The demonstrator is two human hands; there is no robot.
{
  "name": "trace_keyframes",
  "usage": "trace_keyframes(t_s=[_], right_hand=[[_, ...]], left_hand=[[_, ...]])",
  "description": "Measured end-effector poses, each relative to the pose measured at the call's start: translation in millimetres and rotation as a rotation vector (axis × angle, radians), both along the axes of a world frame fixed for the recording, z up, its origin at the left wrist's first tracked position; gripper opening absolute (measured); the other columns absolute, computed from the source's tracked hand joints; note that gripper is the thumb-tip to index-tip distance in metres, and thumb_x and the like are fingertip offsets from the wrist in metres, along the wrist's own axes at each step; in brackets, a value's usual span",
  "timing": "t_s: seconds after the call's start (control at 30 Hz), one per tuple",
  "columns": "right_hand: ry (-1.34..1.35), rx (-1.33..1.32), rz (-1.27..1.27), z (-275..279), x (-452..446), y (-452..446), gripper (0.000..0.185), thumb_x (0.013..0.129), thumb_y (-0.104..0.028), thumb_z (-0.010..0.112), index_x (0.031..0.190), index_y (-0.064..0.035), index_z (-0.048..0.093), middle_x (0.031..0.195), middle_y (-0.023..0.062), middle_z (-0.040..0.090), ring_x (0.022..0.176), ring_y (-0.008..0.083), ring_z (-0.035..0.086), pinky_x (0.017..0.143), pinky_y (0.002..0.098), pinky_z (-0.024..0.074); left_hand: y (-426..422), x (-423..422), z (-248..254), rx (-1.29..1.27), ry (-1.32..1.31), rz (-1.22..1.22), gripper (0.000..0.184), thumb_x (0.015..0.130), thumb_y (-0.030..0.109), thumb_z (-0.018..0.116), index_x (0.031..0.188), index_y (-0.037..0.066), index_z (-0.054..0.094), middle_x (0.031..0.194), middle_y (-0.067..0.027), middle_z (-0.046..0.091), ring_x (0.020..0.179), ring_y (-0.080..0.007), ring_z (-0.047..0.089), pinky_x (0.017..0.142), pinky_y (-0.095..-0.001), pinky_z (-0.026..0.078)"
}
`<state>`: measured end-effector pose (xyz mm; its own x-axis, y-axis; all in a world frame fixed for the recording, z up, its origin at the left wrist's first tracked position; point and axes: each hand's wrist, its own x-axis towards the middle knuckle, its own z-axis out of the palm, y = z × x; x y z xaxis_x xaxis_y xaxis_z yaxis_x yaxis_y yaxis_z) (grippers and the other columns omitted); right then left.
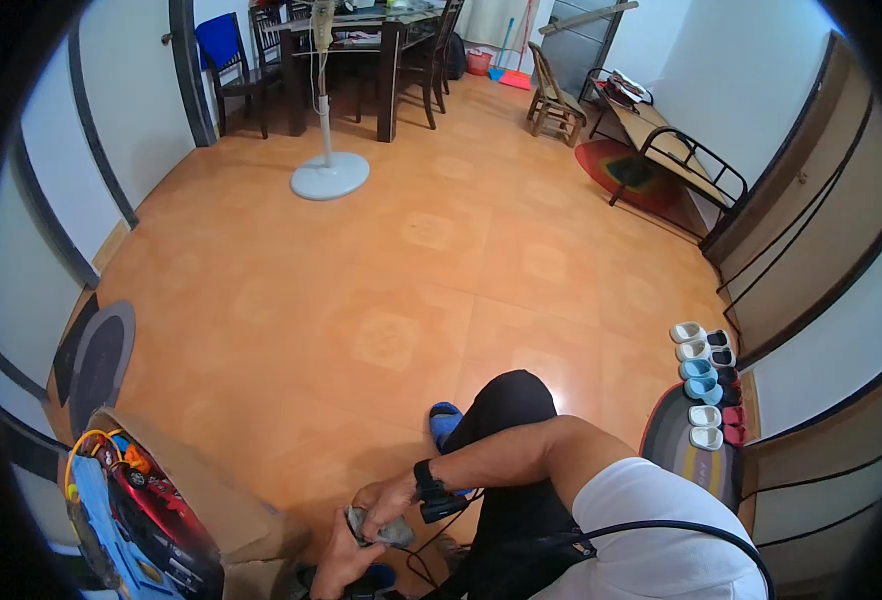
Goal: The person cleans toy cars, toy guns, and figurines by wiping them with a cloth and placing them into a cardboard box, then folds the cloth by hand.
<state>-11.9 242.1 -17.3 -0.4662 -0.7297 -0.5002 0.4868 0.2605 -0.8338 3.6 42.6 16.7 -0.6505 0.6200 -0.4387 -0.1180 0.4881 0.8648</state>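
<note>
Low in the view, my left hand [341, 560] is closed on a crumpled grey cloth [393, 534]; whether it is a rag or a sock I cannot tell. From above, my right hand [385, 498] grips the same cloth, its fingertips partly hidden in the folds. A black band with a small device [437, 500] circles my right wrist, and a thin black cable hangs below it. Left of my hands stands an open cardboard box [186, 480]. Inside it are a red toy car [161, 510] and a blue plastic toy [111, 520]. One blue slipper [445, 422] shows beside my knee.
Rows of slippers [703, 390] line the right wall beside a dark mat [681, 440]. A standing fan [329, 176], a dark table [389, 80] with chairs, a bamboo chair [553, 100] and a metal-framed bed [676, 150] stand farther back. Another mat [104, 355] lies at left.
</note>
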Motion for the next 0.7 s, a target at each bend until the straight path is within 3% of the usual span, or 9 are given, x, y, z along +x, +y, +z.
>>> trace_keyframes(t_s=[0.2, 0.4, 0.5, 0.6, 0.7], right_hand=[[0.053, 0.033, -0.008, 6.4, 2.0, 9.7, 0.026, 0.076, -0.019, 0.073, 0.094, -0.0011, 0.07, 0.086, 0.007, 0.071, 0.079, 0.0175, 0.067, 0.07, 0.0338, 0.0534], [0.072, 0.004, -0.018, -6.3, 1.2, 11.9, 0.028, 0.076, -0.014, 0.073, 0.1, -0.0012, 0.068, 0.086, 0.0049, 0.07, 0.078, 0.0164, 0.066, 0.069, 0.0331, 0.0527], [0.116, 0.007, -0.027, -5.7, 0.6, 12.1, 0.03, 0.075, -0.012, 0.072, 0.103, -0.0014, 0.067, 0.086, 0.004, 0.07, 0.078, 0.0159, 0.065, 0.068, 0.0326, 0.0525], [0.118, 0.03, -0.008, -7.9, -1.5, 10.8, 0.03, 0.075, -0.012, 0.073, 0.103, -0.0015, 0.067, 0.087, 0.0045, 0.07, 0.08, 0.0162, 0.066, 0.07, 0.0331, 0.0528], [0.131, 0.105, 0.008, -9.8, -2.9, 9.4, 0.031, 0.075, -0.014, 0.074, 0.103, -0.0015, 0.067, 0.087, 0.0059, 0.07, 0.082, 0.0174, 0.066, 0.071, 0.0344, 0.0533]], left_hand=[[7.7, 0.2, 8.3, -0.037, -0.061, 0.012, 0.082, 0.069, 0.02, 0.085, 0.133, -0.003, 0.042, 0.12, -0.0192, 0.06, 0.115, -0.0286, 0.06, 0.098, -0.0418, 0.048], [-0.7, 4.8, -30.4, 0.168, -0.048, 0.019, 0.067, 0.081, 0.015, 0.083, 0.127, -0.002, 0.037, 0.112, -0.0155, 0.059, 0.104, -0.0223, 0.059, 0.09, -0.0377, 0.051], [-0.7, 8.2, -43.2, 0.332, -0.175, 0.103, 0.063, 0.084, 0.011, 0.081, 0.127, -0.002, 0.037, 0.11, -0.0121, 0.058, 0.102, -0.0183, 0.059, 0.086, -0.0337, 0.052], [1.7, 7.8, -30.0, 0.301, -0.138, 0.093, 0.054, 0.087, -0.001, 0.075, 0.127, 0.0, 0.04, 0.11, -0.0091, 0.057, 0.106, -0.0151, 0.059, 0.089, -0.0312, 0.053], [0.2, 8.2, -33.8, 0.307, -0.167, 0.156, 0.055, 0.085, -0.003, 0.076, 0.126, -0.001, 0.04, 0.11, -0.0091, 0.058, 0.102, -0.0149, 0.06, 0.088, -0.0312, 0.053]])
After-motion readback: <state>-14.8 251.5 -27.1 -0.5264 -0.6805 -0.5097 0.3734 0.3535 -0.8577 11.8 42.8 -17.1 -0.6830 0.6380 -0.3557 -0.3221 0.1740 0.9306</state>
